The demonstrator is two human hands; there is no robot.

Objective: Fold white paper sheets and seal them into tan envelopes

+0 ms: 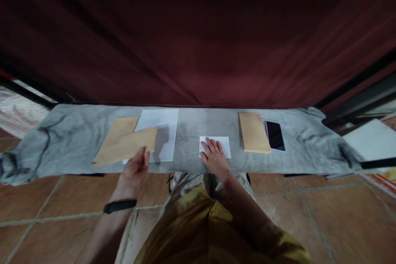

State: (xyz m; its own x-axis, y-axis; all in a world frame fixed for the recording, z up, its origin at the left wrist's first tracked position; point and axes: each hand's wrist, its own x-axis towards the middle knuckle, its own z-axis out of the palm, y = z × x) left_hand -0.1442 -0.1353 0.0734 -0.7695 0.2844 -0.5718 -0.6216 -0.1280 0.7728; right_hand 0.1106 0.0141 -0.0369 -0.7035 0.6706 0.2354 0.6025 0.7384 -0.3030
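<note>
My left hand [138, 167] is closed on the right end of a brown paper envelope [128, 143], which is held over the left part of the bench. Beneath it lie another brown envelope [123, 126] and a large white sheet of paper [167, 132], both partly covered. With fingers spread, my right hand [214, 156] rests flat on a small white piece of paper [226, 145], perhaps folded, near the bench's front edge. Right of that hand lies a thick stack of brown envelopes [253, 132].
A smartphone [276, 136] with a dark screen lies beside the envelope stack. Grey cloth [192, 123] covers the narrow bench, wrinkled at both ends. Behind it hangs a dark red curtain [198, 49]. White board-like material [373, 140] stands at the far right, over a tiled floor [287, 214].
</note>
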